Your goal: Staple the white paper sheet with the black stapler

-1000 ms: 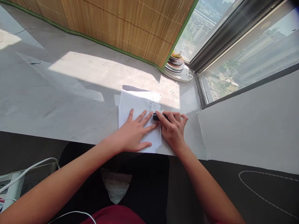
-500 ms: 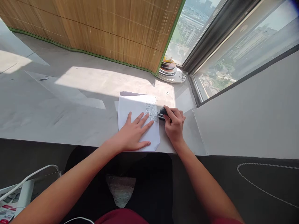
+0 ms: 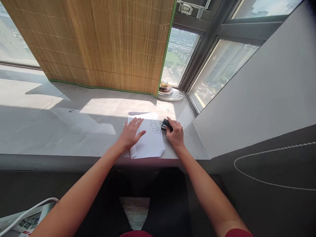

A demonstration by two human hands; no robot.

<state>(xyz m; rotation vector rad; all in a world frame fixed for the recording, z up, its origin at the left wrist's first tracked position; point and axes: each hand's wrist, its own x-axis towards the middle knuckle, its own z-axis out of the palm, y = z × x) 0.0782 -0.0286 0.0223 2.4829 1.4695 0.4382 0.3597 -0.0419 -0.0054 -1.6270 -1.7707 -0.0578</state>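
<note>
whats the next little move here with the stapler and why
Probably press the stapler down with the right hand. Its front end sits at the right edge of the paper, beside the patch of staples, and the left hand lies flat on the paper, pinning it. Whether the edge is fully inside the stapler I cannot tell.

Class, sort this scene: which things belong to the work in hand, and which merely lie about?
In use: left hand flat on the white paper; right hand gripping the black stapler at its edge.
Lying about: stacked dishes; bamboo blind; white cable.
</note>
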